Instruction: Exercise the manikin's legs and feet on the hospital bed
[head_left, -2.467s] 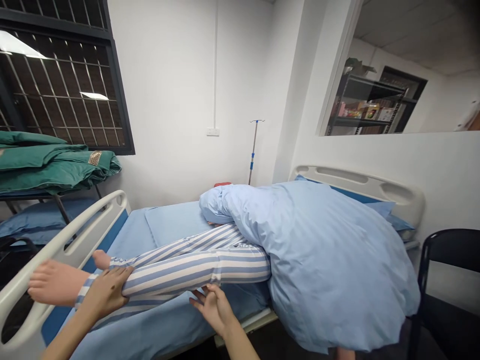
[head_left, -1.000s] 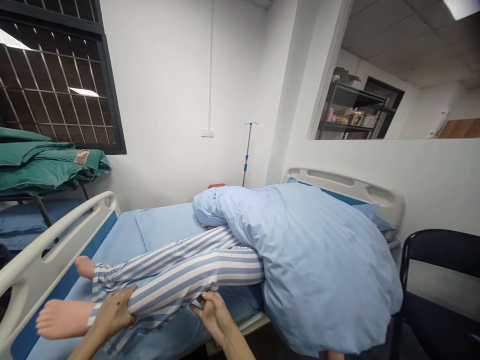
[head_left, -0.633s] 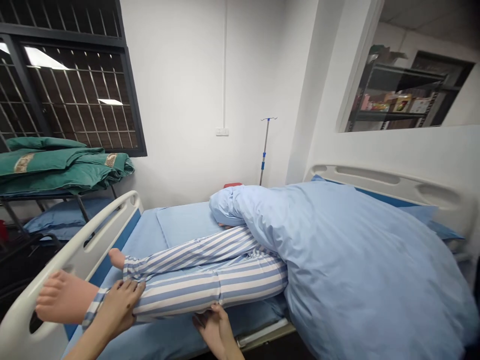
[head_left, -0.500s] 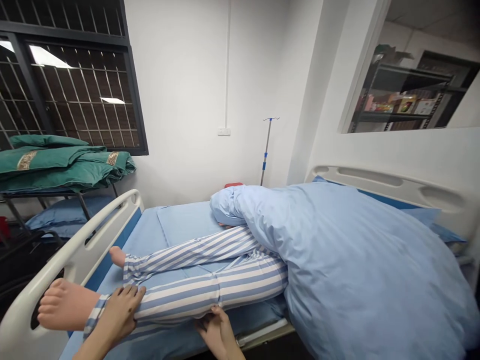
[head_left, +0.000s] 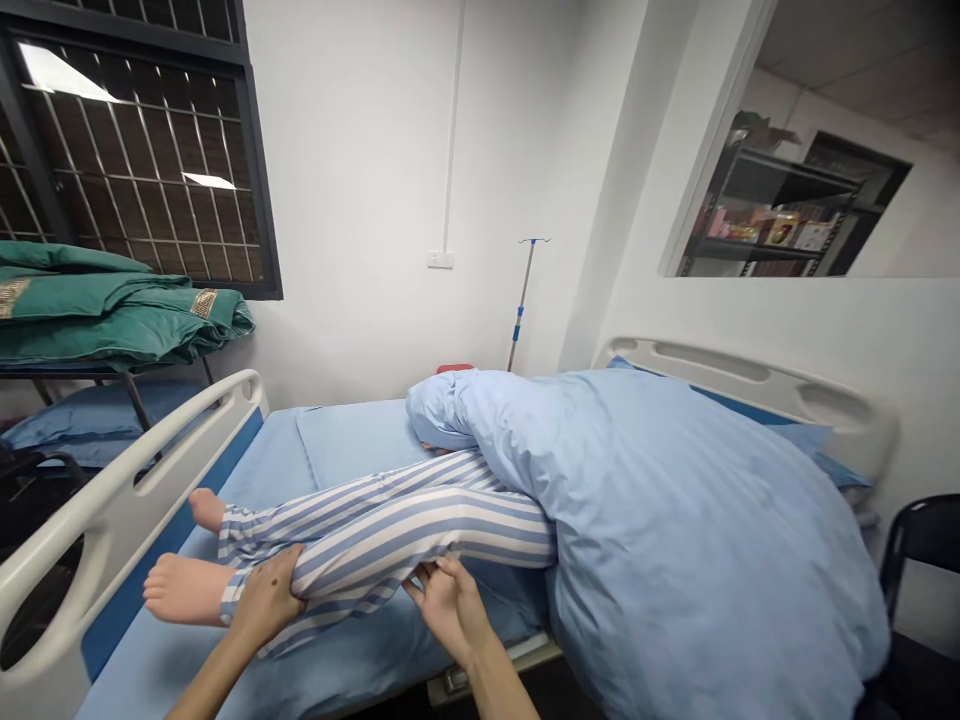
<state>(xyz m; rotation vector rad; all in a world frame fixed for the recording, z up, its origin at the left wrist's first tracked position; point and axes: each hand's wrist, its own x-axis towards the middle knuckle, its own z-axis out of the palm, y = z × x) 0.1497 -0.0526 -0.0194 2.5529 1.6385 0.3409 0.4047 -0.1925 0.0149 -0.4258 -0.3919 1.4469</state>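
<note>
A manikin leg (head_left: 420,520) in blue-and-white striped trousers lies nearest me, its knee bent and slightly raised. My left hand (head_left: 271,600) is wrapped round its lower shin, just above the bare near foot (head_left: 187,588). Under the knee, my right hand (head_left: 448,605) is closed on the trouser leg, palm turned up; its fingertips are partly hidden beneath the limb. Beyond lies the far leg (head_left: 322,505), straighter, with its small bare foot (head_left: 206,508) toward the footboard. A light blue quilt (head_left: 675,500) covers the upper body, so I cannot see it.
The bed has a white footboard (head_left: 150,465) at left and a headboard (head_left: 750,375) at right. Green folded bedding (head_left: 127,320) sits on a rack by the window. An IV pole (head_left: 523,300) stands behind the bed, and a dark chair (head_left: 926,540) is at far right.
The near knee has risen and bent, and the near foot has slid right, away from the footboard. Both hands have moved up with the leg. The view has shifted slightly right.
</note>
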